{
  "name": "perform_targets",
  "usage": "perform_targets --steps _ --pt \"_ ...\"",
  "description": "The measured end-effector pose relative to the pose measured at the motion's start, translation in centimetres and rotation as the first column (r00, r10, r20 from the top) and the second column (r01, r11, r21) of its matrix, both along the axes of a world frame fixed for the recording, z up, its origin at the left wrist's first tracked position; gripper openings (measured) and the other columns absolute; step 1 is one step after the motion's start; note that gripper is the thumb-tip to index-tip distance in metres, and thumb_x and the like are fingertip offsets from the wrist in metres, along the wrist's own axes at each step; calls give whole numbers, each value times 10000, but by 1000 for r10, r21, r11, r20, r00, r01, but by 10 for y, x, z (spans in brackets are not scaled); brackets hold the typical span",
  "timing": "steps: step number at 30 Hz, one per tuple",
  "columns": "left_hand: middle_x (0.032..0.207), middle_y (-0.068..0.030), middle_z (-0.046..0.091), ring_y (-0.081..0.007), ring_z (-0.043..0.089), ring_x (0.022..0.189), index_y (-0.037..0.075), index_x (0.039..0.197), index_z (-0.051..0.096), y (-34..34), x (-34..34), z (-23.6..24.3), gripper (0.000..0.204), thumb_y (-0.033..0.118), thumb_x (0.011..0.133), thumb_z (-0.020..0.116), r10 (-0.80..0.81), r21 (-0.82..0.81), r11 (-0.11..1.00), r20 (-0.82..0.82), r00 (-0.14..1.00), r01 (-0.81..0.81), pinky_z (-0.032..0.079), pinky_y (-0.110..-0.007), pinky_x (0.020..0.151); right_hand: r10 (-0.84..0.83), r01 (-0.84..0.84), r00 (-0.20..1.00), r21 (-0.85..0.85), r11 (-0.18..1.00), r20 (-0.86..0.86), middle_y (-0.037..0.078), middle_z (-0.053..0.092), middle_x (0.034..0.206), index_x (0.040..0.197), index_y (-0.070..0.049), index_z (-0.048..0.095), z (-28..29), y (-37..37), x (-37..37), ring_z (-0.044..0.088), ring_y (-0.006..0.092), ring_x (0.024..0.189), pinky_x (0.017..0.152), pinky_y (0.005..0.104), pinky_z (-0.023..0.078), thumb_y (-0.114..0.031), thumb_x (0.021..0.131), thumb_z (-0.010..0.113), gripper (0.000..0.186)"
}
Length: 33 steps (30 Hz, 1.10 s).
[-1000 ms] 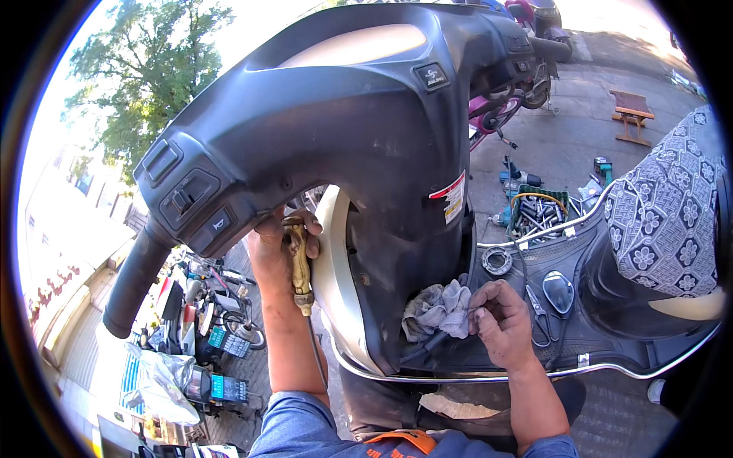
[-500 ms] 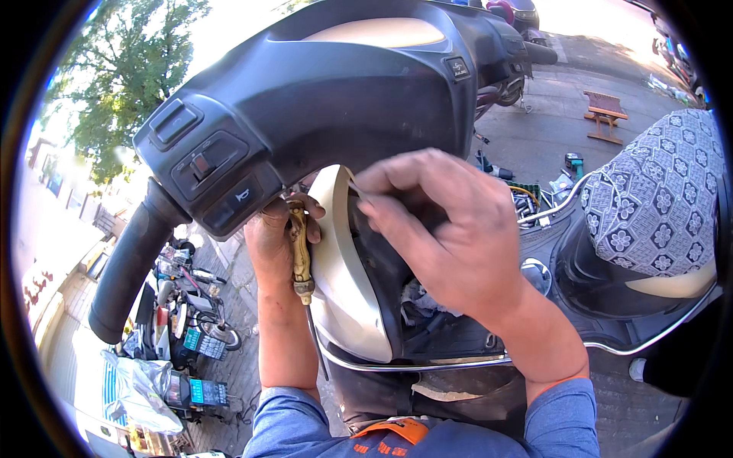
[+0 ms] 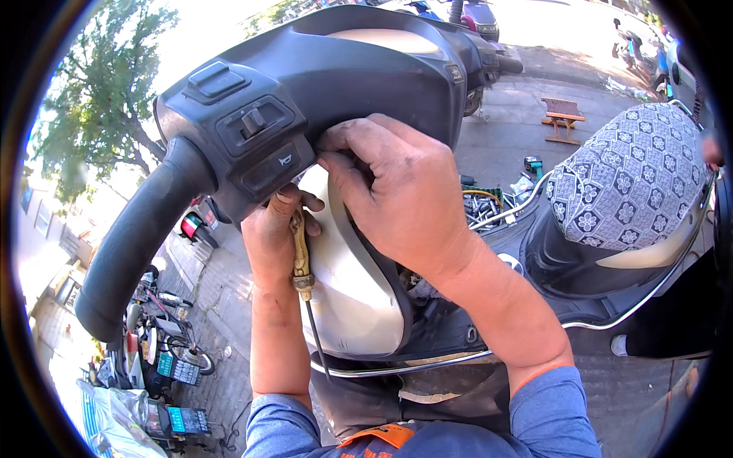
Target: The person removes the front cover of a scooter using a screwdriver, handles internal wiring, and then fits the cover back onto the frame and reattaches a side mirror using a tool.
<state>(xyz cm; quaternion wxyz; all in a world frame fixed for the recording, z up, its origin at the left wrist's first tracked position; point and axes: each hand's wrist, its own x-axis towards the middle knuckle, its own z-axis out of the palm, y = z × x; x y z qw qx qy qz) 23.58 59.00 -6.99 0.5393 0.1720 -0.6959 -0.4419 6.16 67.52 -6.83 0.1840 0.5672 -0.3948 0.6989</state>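
My left hand (image 3: 269, 238) is under the switch housing of a scooter's black handlebar cover (image 3: 366, 84). Its fingers are curled round the yellowish handle of a screwdriver (image 3: 301, 256), whose thin shaft points down. My right hand (image 3: 412, 202) is closed in a pinch at the cover's lower edge, just right of the switch housing (image 3: 252, 122). Whatever lies between its fingertips is hidden. Below both hands curves a cream body panel (image 3: 343, 298), partly covered by my right hand. The black handlebar grip (image 3: 141, 237) sticks out to the left.
A seat with a patterned cover (image 3: 630, 179) is at the right, with a person's dark trouser leg (image 3: 672, 317) beside it. Loose hardware (image 3: 482, 208) and a teal power tool (image 3: 533, 164) lie beyond the footboard. A wooden stool (image 3: 563, 118) stands farther off. Parked scooters (image 3: 172, 366) line the left.
My right hand has moved from the cream panel's upper edge to the underside of the handlebar cover, closer to the switch housing. My left hand still holds the screwdriver. The view has shifted.
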Motion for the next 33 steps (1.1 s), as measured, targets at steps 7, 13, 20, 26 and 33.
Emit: perform_targets --steps 7,13,20,26,33 --pt "962 -82 631 -204 715 746 -25 1207 632 0 0 0 499 352 941 819 3 23 1000 -12 1000 -2 540 -258 475 -29 21 999 203 979 36 130 734 791 833 -97 760 16 13 -1 723 356 771 686 449 566 -176 853 744 83" --pt "1063 -95 657 -160 692 741 -20 1288 596 -3 -3 3 602 404 928 828 -10 -9 1000 2 1000 10 531 -234 480 -58 58 998 204 977 -7 126 734 813 859 -93 763 17 14 -1 721 356 797 703 449 568 -160 861 731 74" --pt "1082 -85 645 -154 679 739 64 1512 309 3 -2 7 912 407 880 870 29 20 999 54 998 -30 535 -241 505 -137 127 989 146 981 58 148 734 889 911 -38 748 11 14 17 709 377 839 730 432 555 -94 873 742 68" --pt "1072 -84 659 -150 679 740 63 1520 298 6 0 11 882 366 903 851 58 -22 998 25 998 -57 526 -235 493 -34 -23 974 246 969 226 121 735 843 880 -64 756 17 16 20 714 359 802 688 441 551 -93 857 749 38" --pt "1100 -87 637 -146 670 721 65 1511 317 15 2 17 831 310 891 814 70 -13 997 1 998 -70 507 -226 463 -288 287 954 -14 958 -81 120 719 884 923 -56 735 6 7 27 701 360 752 659 435 556 -80 864 746 65"
